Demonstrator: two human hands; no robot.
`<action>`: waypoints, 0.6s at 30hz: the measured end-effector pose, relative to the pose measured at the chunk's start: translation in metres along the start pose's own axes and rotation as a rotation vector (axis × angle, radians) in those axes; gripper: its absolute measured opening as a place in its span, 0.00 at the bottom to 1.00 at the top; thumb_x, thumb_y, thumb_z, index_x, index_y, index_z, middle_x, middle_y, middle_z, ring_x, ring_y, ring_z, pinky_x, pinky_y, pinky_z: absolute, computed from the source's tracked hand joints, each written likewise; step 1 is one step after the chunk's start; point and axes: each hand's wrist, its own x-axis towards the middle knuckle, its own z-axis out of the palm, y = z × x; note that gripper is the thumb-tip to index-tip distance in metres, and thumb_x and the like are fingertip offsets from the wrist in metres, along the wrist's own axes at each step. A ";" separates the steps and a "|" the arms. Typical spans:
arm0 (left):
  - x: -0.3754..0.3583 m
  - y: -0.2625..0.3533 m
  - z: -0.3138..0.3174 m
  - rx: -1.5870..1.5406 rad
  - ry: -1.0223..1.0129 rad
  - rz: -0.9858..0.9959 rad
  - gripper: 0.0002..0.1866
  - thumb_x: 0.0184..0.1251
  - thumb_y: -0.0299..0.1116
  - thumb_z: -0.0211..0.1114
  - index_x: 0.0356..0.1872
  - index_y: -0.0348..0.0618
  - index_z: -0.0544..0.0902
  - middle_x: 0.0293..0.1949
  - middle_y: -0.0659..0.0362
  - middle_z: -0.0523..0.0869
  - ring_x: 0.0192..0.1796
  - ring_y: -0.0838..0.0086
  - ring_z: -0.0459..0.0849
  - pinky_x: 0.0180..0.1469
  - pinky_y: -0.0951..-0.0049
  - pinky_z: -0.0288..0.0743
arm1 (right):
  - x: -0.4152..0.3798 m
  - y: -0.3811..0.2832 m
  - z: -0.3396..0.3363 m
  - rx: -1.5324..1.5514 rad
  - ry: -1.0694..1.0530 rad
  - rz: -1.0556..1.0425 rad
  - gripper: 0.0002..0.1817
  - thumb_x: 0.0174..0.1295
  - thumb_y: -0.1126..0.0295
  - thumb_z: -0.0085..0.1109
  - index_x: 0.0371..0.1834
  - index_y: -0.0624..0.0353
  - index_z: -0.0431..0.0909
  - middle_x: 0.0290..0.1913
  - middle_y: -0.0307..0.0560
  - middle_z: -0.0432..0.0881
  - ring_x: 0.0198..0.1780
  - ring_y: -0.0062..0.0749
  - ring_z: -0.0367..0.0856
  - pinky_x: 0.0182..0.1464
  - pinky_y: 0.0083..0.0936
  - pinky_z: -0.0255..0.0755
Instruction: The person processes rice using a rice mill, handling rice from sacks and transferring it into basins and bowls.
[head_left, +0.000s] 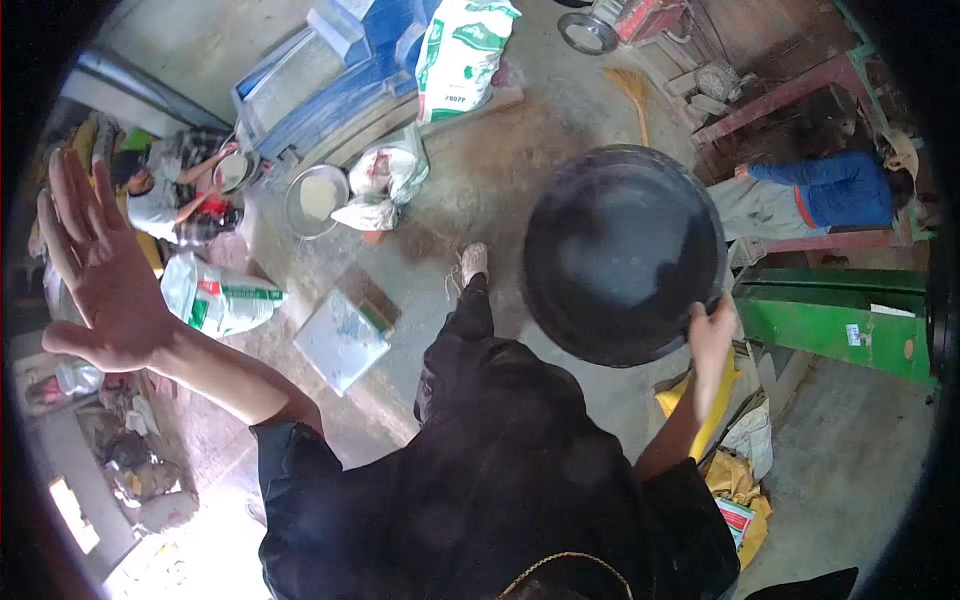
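My right hand (711,335) grips the rim of a large round black basin (620,255) at its lower right edge. The basin is held out over the floor, and its inside shows no contents. My left hand (110,275) is raised at the far left with its fingers spread and nothing in it. Below that hand, on the floor, stands a white and green sack (225,300). A flat, pale square object (342,342) lies between the sack and my shoe (474,262).
Ahead are a metal bowl (317,202) of pale material, plastic bags (385,180), a blue machine (330,85), a printed sack (462,60) and a broom (632,95). One person (160,195) sits left with a bowl; another (840,190) is right, near a green metal structure (830,320).
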 end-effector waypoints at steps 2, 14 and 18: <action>0.032 -0.034 -0.028 -0.008 0.013 0.024 0.52 0.61 0.73 0.41 0.70 0.32 0.53 0.71 0.36 0.49 0.75 0.49 0.42 0.75 0.49 0.28 | 0.047 -0.004 -0.011 -0.059 0.072 -0.008 0.21 0.52 0.80 0.54 0.52 0.74 0.71 0.40 0.65 0.82 0.45 0.50 0.83 0.49 0.34 0.72; 0.200 -0.197 -0.170 -0.065 -0.225 -0.052 0.54 0.59 0.69 0.50 0.68 0.23 0.53 0.70 0.33 0.49 0.74 0.45 0.43 0.75 0.48 0.28 | 0.268 -0.033 -0.059 -0.355 0.296 0.178 0.28 0.56 0.76 0.51 0.63 0.69 0.64 0.60 0.68 0.71 0.63 0.57 0.70 0.63 0.39 0.62; 0.240 -0.255 -0.208 0.060 -0.228 0.049 0.50 0.60 0.67 0.49 0.68 0.28 0.56 0.71 0.36 0.51 0.75 0.48 0.46 0.75 0.49 0.30 | 0.358 -0.040 -0.053 -0.329 0.187 0.222 0.28 0.56 0.76 0.49 0.62 0.72 0.64 0.58 0.66 0.74 0.59 0.56 0.73 0.61 0.38 0.63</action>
